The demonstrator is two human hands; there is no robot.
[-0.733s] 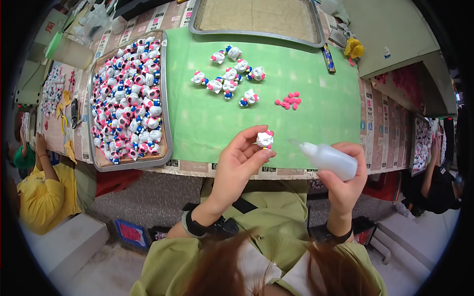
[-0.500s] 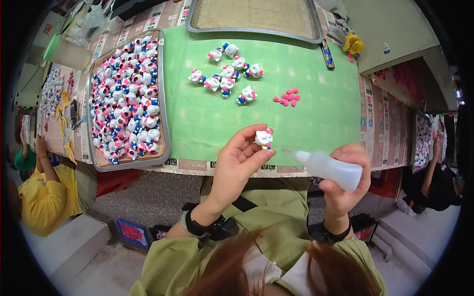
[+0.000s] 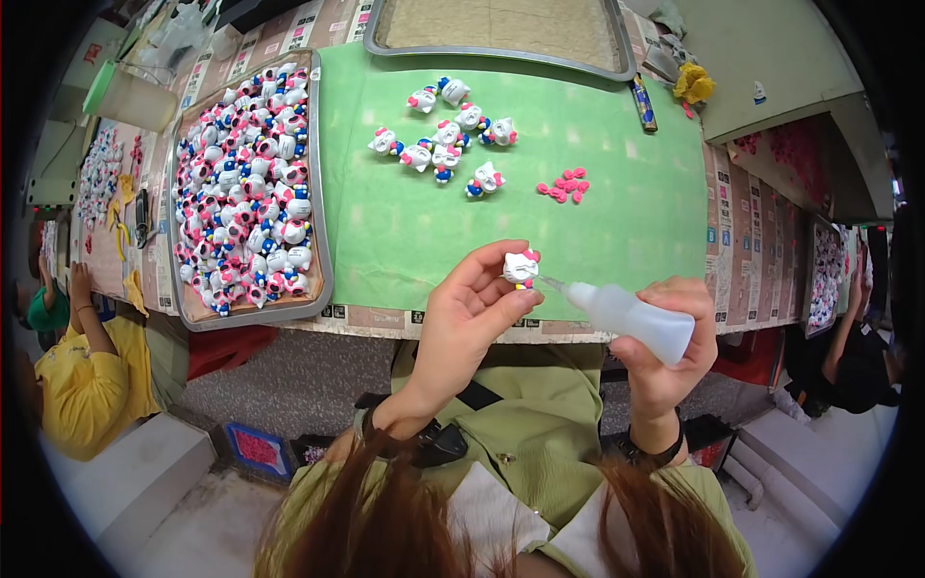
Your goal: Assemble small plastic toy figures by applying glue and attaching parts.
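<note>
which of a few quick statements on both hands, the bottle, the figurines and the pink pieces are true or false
1. The left hand holds a white-headed figurine in its fingers. True.
2. The right hand holds a squeeze bottle. True.
3. The squeeze bottle is aimed away from the held figurine. False: it is aimed toward it.
4. Small pink pieces and loose figurines lie on the green sheet. True.
5. The pink pieces lie left of the loose figurines. False: they lie to the right.
</note>
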